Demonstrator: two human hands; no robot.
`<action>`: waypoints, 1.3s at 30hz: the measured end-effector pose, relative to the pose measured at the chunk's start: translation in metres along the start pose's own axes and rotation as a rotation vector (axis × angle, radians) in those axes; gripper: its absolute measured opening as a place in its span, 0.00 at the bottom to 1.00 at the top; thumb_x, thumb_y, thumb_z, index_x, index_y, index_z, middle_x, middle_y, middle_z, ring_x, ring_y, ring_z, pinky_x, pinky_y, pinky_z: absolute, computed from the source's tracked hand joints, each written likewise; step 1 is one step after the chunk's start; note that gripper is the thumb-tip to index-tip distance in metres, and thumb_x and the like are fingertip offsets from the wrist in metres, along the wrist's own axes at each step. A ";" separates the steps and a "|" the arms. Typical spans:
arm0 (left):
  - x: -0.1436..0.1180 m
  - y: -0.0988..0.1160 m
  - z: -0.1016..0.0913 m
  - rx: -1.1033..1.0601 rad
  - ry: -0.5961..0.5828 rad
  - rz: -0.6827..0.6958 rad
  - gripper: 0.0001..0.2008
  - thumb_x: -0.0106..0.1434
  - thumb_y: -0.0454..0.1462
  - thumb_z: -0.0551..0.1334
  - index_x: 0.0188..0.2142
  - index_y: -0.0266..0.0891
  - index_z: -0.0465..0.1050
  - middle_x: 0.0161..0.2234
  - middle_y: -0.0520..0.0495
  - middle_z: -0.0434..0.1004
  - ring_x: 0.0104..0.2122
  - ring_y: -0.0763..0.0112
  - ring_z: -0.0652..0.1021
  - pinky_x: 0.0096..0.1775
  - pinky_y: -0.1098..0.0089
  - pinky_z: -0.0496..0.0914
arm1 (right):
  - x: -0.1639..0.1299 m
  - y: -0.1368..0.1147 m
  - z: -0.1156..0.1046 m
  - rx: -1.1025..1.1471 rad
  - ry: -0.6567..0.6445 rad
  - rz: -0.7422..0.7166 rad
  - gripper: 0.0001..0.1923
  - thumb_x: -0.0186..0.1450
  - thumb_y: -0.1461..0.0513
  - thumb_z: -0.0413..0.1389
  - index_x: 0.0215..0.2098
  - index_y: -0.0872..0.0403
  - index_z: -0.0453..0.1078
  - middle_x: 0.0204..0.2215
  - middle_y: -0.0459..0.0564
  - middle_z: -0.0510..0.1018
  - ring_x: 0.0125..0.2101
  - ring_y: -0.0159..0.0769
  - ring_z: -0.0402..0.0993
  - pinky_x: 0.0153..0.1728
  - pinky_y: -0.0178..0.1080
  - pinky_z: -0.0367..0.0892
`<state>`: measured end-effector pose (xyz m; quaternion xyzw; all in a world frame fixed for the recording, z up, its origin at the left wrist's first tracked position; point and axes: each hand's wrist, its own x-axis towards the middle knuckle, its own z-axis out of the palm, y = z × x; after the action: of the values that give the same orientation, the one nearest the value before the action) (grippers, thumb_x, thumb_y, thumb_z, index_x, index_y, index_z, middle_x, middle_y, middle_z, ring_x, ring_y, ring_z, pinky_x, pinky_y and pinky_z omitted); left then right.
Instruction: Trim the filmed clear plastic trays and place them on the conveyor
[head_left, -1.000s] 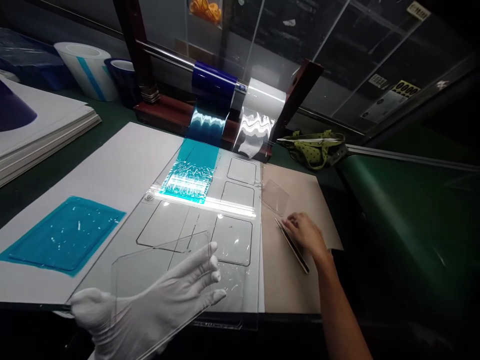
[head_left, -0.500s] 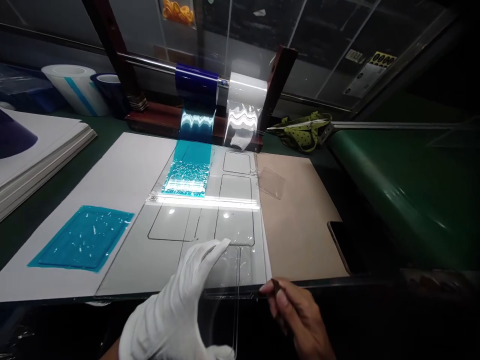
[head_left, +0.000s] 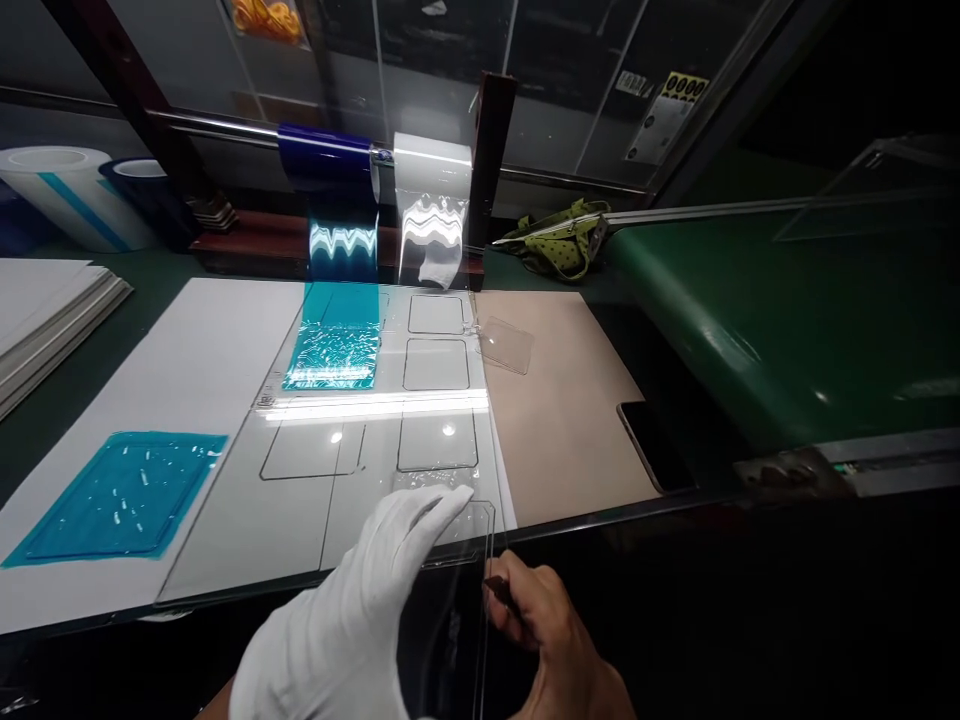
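My left hand [head_left: 352, 610], in a white glove, grips a clear thin rectangular panel [head_left: 456, 600] between fingertips and thumb, in front of the table's near edge. The thumb is mostly out of view. Bare, my right hand [head_left: 559, 630] pinches a small dark brown piece [head_left: 501, 590] beside the panel's right edge. I cannot tell whether the piece touches that edge. Under the glove's fingertips, at the table edge, lies a glass sheet [head_left: 232, 545] with black outlined rectangles. A strip of blue film [head_left: 337, 350] rests on its far part.
Blue film-covered panel [head_left: 124, 495] on white paper at left. Behind, a blue roll [head_left: 326, 165] and a clear film roll [head_left: 433, 160] hang on a rod. At right are brown board [head_left: 562, 430], a small clear panel [head_left: 508, 346], a phone [head_left: 655, 445] and a green belt [head_left: 720, 300].
My right hand has moved left and in to the panel's right edge with the dark piece. The view has turned to the right. My left hand keeps its grip.
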<state>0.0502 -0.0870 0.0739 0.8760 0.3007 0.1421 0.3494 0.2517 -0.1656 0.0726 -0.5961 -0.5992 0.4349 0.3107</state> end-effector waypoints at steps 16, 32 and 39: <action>0.039 0.011 -0.006 -0.013 -0.068 0.106 0.59 0.41 0.59 0.67 0.66 0.47 0.40 0.57 0.35 0.56 0.54 0.41 0.66 0.51 0.45 0.67 | -0.019 0.045 0.014 -0.075 0.256 -0.056 0.34 0.43 0.32 0.58 0.29 0.51 0.66 0.22 0.43 0.67 0.22 0.31 0.66 0.21 0.30 0.69; 0.040 0.001 -0.006 0.328 0.341 0.039 0.55 0.44 0.47 0.68 0.67 0.37 0.42 0.55 0.32 0.59 0.52 0.42 0.63 0.52 0.39 0.59 | 0.040 0.069 -0.062 -0.611 0.570 -0.137 0.19 0.66 0.44 0.49 0.32 0.51 0.59 0.21 0.41 0.64 0.19 0.29 0.62 0.21 0.32 0.62; 0.018 -0.015 0.003 -1.449 0.020 -0.251 0.51 0.53 0.65 0.52 0.67 0.39 0.43 0.65 0.36 0.51 0.64 0.47 0.57 0.61 0.44 0.53 | 0.114 0.098 -0.102 -0.840 0.438 -0.168 0.17 0.69 0.53 0.47 0.45 0.56 0.69 0.40 0.58 0.78 0.40 0.50 0.75 0.38 0.49 0.69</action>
<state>0.0594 -0.0684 0.0617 0.3831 0.2326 0.2721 0.8515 0.3747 -0.0470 0.0126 -0.6971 -0.6896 -0.0073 0.1959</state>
